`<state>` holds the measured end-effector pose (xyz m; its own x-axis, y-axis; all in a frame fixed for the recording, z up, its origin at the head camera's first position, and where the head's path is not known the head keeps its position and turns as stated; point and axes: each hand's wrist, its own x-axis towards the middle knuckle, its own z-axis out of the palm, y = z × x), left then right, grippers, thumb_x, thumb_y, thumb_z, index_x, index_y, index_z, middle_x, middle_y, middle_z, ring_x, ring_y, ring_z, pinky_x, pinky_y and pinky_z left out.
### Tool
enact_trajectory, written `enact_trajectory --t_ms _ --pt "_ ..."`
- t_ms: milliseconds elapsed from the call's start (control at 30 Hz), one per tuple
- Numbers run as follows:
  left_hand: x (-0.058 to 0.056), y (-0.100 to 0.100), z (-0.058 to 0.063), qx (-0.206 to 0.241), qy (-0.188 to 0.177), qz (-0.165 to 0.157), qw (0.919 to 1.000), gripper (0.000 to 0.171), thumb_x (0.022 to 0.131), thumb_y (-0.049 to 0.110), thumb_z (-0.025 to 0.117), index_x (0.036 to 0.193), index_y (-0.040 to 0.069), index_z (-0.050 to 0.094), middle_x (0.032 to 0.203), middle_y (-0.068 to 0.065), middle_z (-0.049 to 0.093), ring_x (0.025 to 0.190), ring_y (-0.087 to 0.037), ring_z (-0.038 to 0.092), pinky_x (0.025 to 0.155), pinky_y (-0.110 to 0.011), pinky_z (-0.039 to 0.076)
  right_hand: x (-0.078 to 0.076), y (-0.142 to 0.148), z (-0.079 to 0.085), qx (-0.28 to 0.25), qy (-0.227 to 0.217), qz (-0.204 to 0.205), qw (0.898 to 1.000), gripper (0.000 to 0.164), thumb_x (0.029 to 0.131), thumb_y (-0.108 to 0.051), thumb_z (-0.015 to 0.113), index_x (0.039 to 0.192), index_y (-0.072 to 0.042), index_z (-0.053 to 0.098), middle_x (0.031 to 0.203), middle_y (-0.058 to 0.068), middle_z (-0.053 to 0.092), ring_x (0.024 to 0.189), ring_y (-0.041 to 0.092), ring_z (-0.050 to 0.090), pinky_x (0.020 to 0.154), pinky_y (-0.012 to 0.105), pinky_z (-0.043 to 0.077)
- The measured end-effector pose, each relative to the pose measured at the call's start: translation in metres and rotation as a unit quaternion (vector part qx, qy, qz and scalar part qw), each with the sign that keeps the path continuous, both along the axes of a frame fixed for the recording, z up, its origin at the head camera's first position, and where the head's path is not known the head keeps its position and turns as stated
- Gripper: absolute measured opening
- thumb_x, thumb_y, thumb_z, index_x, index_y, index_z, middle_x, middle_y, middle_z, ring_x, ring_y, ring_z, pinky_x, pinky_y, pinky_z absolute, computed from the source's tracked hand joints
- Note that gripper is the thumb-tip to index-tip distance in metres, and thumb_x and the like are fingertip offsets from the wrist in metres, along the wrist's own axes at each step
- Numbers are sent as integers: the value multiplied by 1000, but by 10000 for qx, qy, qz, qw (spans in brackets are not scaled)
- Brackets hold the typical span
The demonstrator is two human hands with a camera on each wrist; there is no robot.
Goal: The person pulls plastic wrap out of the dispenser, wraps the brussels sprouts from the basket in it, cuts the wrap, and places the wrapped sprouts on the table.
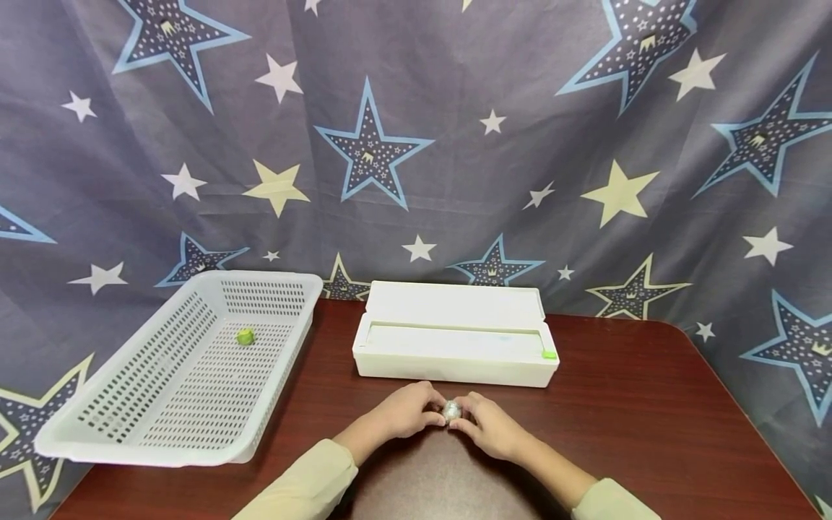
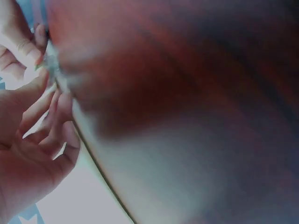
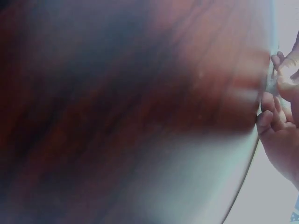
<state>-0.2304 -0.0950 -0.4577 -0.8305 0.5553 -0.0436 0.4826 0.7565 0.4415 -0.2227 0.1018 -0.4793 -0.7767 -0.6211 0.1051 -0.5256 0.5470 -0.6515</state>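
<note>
A small, shiny, silvery ball (image 1: 451, 411) with a crinkled look is held just over the table, in front of a long white box. My left hand (image 1: 409, 410) pinches it from the left between thumb and fingers. From the other side my right hand (image 1: 490, 427) pinches it too, so the fingertips of both hands nearly meet around it. The left wrist view shows the ball (image 2: 51, 63) as a glassy patch at the fingertips, with a bit of green beside it. In the right wrist view, fingers partly hide the ball (image 3: 271, 84).
Behind the hands stands the long white box (image 1: 455, 368), its lid (image 1: 455, 303) tipped back and a small green piece (image 1: 549, 354) at its right end. To the left, a white perforated basket (image 1: 276, 404) holds one small green item (image 1: 245, 336). A star-patterned curtain (image 1: 455, 180) hangs behind the dark red table (image 1: 650, 404).
</note>
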Motion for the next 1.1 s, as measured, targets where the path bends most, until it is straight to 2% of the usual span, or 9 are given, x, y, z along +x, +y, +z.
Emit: enact_trajectory --t_ms 133,267,433,567,667,833,967,1100 --pt "-1 2 -2 537 -7 122 9985 40 82 24 71 118 10 63 102 0 66 93 -9 60 83 -24 48 0 2 1 -212 -245 -13 9995 19 91 -28 58 98 -11 63 80 -3 49 62 0 44 56 18 41" --pt "-2 4 -2 987 -13 67 9951 29 81 18 71 110 13 66 103 2 69 96 -10 63 83 -24 49 -1 4 3 -437 -496 -57 9978 19 91 -27 57 99 -11 64 80 0 49 58 1 48 53 20 44" --pt "-1 5 0 849 288 -102 9959 14 84 17 67 98 20 67 95 7 64 93 -6 59 85 -24 47 -2 5 3 -575 -629 -119 9963 20 92 -28 56 101 -11 64 81 2 50 59 4 51 53 21 45" --pt "-1 6 2 833 372 -216 9956 11 88 15 63 99 19 65 93 5 61 91 -8 57 84 -26 46 -3 5 3 -798 -736 -260 9938 26 92 -29 57 106 -9 65 83 3 54 59 7 54 53 21 46" --pt "-1 7 4 991 146 -169 9948 13 90 14 60 103 13 64 93 2 61 84 -7 56 79 -23 46 -2 6 4 -1080 -892 -437 9892 33 91 -29 58 113 -5 63 83 7 59 59 10 56 51 23 48" --pt "-1 9 2 1410 -620 175 9879 17 93 15 57 105 5 62 87 0 61 72 -3 53 67 -18 45 -2 6 0 -1664 -1180 -697 9765 38 90 -21 61 122 -1 57 86 16 67 60 15 60 50 30 50" --pt "0 10 0 1392 -689 462 9868 20 93 18 56 106 4 62 89 -1 64 76 -4 54 69 -21 45 1 7 1 -1800 -1459 -537 9713 43 89 -14 63 129 -1 52 93 18 68 60 15 60 49 32 51" --pt "1 10 0 1508 -753 536 9842 23 93 17 56 107 0 62 88 -3 64 73 -6 55 67 -21 46 2 8 2 -1762 -1457 -483 9723 48 87 -10 65 131 0 51 92 19 68 56 12 57 47 31 50"
